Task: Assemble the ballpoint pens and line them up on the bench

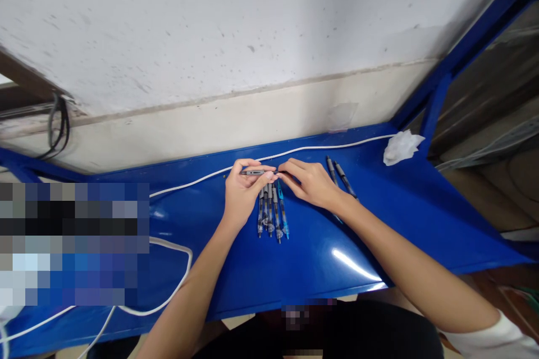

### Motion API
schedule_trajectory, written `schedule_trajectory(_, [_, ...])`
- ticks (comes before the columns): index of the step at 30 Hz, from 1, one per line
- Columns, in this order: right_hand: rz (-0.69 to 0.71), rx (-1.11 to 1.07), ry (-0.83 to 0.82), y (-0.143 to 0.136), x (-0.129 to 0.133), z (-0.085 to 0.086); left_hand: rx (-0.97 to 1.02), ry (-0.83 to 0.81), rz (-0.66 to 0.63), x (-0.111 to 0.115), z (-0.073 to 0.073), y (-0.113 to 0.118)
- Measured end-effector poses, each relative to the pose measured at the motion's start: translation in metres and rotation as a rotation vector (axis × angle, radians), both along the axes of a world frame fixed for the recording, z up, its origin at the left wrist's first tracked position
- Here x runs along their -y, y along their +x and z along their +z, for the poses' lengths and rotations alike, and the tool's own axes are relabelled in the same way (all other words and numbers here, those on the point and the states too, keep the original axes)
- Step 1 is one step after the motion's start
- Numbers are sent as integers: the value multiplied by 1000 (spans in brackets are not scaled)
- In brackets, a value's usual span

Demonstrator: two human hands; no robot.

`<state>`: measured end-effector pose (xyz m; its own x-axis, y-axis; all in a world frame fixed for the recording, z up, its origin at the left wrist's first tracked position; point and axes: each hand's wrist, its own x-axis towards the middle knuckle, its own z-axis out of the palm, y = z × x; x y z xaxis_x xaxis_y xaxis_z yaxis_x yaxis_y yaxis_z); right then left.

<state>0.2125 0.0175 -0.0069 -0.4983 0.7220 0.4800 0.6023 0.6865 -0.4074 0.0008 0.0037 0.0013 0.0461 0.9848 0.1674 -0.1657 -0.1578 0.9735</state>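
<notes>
A grey-and-black pen [252,173] lies sideways across the fingers of my left hand [244,190], which is closed on it. My right hand [309,182] pinches at the pen's right end; the fingertips cover whatever small part is there. Below and between the hands, several pens [270,213] with clear, grey and black barrels lie side by side on the blue table [236,269]. A light-blue pen [283,210] is at the right of that row. Past my right wrist lie more dark pens [343,176], partly hidden by the forearm.
A white cable [202,180] runs along the back of the table and loops at the left. Crumpled white paper or plastic [402,147] sits at the back right. Behind stands a white wall [252,39]; a blue metal frame [438,104] rises at the right. The left side is pixelated.
</notes>
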Motion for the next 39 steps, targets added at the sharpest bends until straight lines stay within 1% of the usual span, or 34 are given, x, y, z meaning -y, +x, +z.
schedule_trajectory(3, [20, -34, -41, -2, 1, -1, 6, -20, -2, 1, -2, 2])
schedule_trajectory(6, [18, -88, -79, -3, 2, -1, -14, -19, 41, 0, -3, 1])
schedule_trajectory(10, [3, -110, -65, -2, 1, -1, -25, 11, 115, -4, -3, -3])
schedule_trajectory(14, [-45, -110, -51, -1, 0, 1, -42, 14, 167, -5, -2, -6])
schedule_trajectory(17, [-41, -119, -50, -1, 0, 2, -43, 9, 148, -5, -2, -6])
schedule_trajectory(21, [24, -138, -80, -3, 2, 1, -49, 9, 78, -3, -5, -3])
schedule_trajectory(26, [94, -160, -94, -7, 3, -5, -137, 50, 13, -2, -11, 1])
schedule_trajectory(32, [102, -115, -23, -6, 1, -5, -259, 67, 55, -3, -11, -2])
schedule_trajectory(36, [95, -34, 8, -6, 1, -2, -281, 62, 69, -3, -8, -4])
schedule_trajectory(39, [91, -20, -1, -5, 1, -1, -297, 60, 84, -2, -7, -4])
